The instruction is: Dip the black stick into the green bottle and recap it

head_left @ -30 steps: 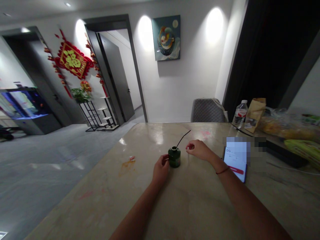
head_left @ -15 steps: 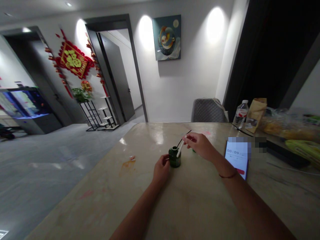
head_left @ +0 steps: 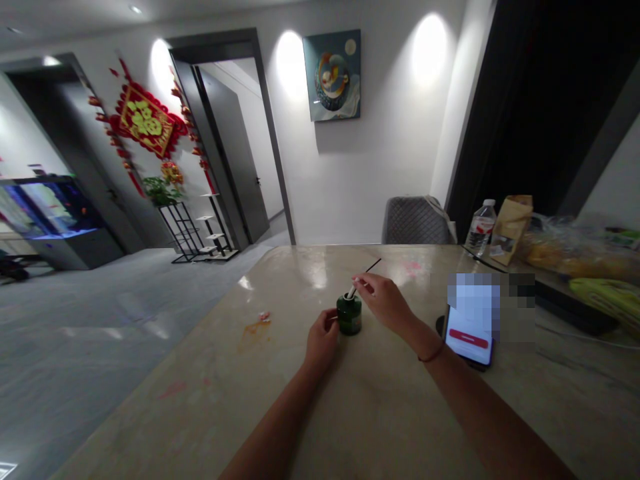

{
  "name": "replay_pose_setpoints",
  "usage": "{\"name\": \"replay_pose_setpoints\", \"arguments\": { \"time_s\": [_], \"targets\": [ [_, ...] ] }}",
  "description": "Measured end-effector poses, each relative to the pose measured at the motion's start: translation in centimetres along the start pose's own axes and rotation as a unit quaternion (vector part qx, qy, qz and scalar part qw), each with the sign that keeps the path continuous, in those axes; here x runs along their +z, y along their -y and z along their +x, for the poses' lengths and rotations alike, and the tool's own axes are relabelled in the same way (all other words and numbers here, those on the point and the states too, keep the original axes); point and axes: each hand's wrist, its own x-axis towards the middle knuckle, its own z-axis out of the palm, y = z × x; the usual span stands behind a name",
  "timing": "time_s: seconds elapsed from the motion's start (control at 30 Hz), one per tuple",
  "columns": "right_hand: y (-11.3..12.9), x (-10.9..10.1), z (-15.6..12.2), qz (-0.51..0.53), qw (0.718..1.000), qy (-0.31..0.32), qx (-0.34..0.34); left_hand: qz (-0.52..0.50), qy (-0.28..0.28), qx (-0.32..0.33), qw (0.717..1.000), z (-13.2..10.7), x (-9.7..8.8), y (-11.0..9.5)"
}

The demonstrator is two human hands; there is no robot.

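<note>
Taking the green bottle [head_left: 349, 317] as the centre of the dial, with twelve straight ahead of the person seated here, it stands upright on the bench [head_left: 280, 413], its long axis vertical and its open mouth facing the ceiling. A white stick [head_left: 351, 291] slants out of that mouth, its lower end inside the neck and its top leaning towards one o'clock. The right hand [head_left: 383, 300], at two, has that upper end in a narrow pinch between thumb and fingers. Beyond it a thin dark stick [head_left: 373, 265] points up towards two, its lower part hidden by the fingers. The left hand [head_left: 323, 337], at eight, holds the bottle's side with half-curled fingers; I can't tell how far round they reach.

The bench top is pale and glossy, with an orange stain [head_left: 254, 333] at nine. A lit phone [head_left: 470, 333] sits at three, and a water bottle [head_left: 481, 230] beside a brown paper bag [head_left: 513, 230] at two. A grey quilted chair [head_left: 417, 220] shows over the far edge at one. On the white wall a picture [head_left: 334, 75] hangs at twelve, a red ornament [head_left: 147, 120] at eleven; a fish tank [head_left: 55, 207] glows blue at ten.
</note>
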Motion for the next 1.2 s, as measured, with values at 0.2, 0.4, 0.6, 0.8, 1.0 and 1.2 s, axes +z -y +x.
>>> {"name": "replay_pose_setpoints", "arguments": {
  "time_s": [0.2,0.4,0.6,0.8,1.0,1.2],
  "targets": [
    [-0.8,1.6,-0.3,-0.037,0.999,0.021,-0.021,-0.006,-0.001,0.005,1.0,-0.1,-0.1,0.0],
    [-1.5,2.7,-0.3,0.005,1.0,-0.009,0.013,-0.005,0.0,0.002,1.0,-0.3,-0.1,-0.3],
    [-2.0,3.2,-0.4,-0.013,1.0,-0.008,0.009,-0.001,-0.003,-0.005,1.0,-0.3,-0.1,-0.5],
    [-2.2,3.5,-0.6,-0.087,0.996,0.025,0.001,0.004,-0.006,-0.006,1.0,-0.2,-0.1,-0.3],
    [-1.9,3.3,-0.6,-0.095,0.995,0.027,-0.012,0.002,-0.005,-0.002,1.0,-0.2,0.0,-0.2],
    [-0.8,2.4,-0.4,-0.084,0.995,-0.014,-0.051,-0.003,-0.004,0.0,1.0,-0.2,-0.1,-0.1]
  ]
}}
